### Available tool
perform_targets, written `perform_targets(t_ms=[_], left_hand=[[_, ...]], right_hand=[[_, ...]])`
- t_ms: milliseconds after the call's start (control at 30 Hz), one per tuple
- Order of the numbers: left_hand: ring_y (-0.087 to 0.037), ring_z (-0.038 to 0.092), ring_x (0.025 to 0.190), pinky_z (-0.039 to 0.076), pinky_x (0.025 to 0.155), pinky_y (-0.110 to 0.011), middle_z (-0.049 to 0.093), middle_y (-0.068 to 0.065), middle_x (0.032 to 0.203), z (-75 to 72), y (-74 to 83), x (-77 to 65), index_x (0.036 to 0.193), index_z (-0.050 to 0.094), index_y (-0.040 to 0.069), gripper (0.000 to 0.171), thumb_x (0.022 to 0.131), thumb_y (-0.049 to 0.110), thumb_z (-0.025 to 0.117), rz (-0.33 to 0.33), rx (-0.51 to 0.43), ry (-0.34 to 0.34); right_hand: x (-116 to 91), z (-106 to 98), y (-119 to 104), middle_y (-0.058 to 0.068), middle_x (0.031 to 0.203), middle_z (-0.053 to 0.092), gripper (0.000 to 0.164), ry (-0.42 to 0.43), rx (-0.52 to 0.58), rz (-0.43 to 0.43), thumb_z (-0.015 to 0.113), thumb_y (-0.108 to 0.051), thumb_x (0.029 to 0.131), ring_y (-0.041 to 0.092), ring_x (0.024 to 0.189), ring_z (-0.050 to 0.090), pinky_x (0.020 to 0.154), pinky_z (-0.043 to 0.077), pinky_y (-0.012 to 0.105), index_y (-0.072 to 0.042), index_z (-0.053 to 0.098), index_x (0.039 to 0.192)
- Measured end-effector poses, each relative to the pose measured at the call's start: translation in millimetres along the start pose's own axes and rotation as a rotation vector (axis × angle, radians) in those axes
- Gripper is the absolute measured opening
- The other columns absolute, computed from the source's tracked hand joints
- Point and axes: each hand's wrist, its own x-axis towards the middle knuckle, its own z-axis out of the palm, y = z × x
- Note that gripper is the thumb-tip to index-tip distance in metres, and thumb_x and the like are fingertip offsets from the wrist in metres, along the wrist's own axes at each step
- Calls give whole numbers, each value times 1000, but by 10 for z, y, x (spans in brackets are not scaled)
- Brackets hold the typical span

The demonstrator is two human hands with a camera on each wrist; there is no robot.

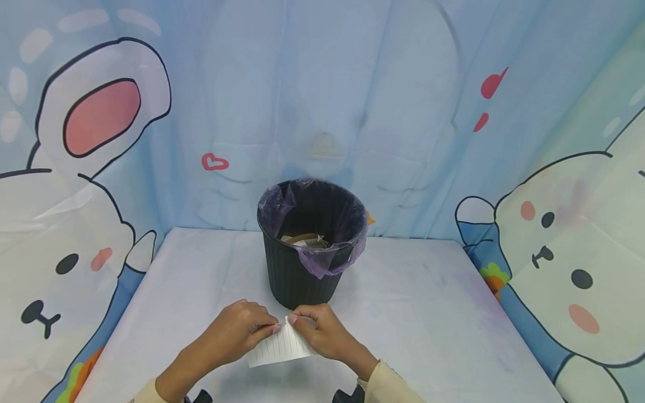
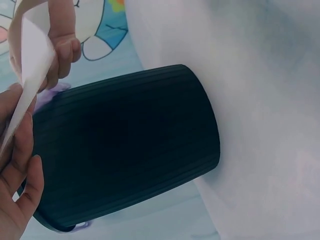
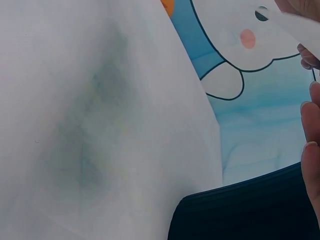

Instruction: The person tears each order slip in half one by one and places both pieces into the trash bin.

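Note:
Both hands hold a small sheet of lined white paper (image 1: 280, 348) above the table, just in front of a black trash bin. My left hand (image 1: 238, 331) pinches its upper left edge between thumb and fingers. On the other side, my right hand (image 1: 325, 334) pinches the upper right edge, close to the left fingertips. In the left wrist view the paper (image 2: 35, 60) looks bent between the two hands. The right wrist view catches only part of the right hand's fingers (image 3: 312, 145) and a blurred strip of paper (image 3: 295, 30).
The black ribbed trash bin (image 1: 297, 280) stands upright behind the hands, lined with a purple plastic bag (image 1: 327, 260). Inside lie some brown and whitish scraps (image 1: 307, 240). A white cloth covers the table (image 1: 428, 313); a cartoon-printed curtain (image 1: 322, 84) hangs around it.

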Motion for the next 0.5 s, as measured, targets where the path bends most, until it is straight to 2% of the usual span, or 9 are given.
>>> perform_targets(t_ms=[267,500], left_hand=[[4,61,74,51,69,-22,73,12,83,8,-2,1,92,80,17,7,91,21,74,7,6,17],[2,63,78,52,73,-26,75,11,88,-16,6,6,94,79,16,7,91,21,75,-35,1,-38]], right_hand=[[16,-20,-43,10,86,75,20,0,-3,16,57,-6,99,2,71,60,66,56,23,-3,74,90],[12,-28,-46,10,86,75,20,1,-10,10,57,-7,100,2,72,60,67,56,23,-2,74,90]])
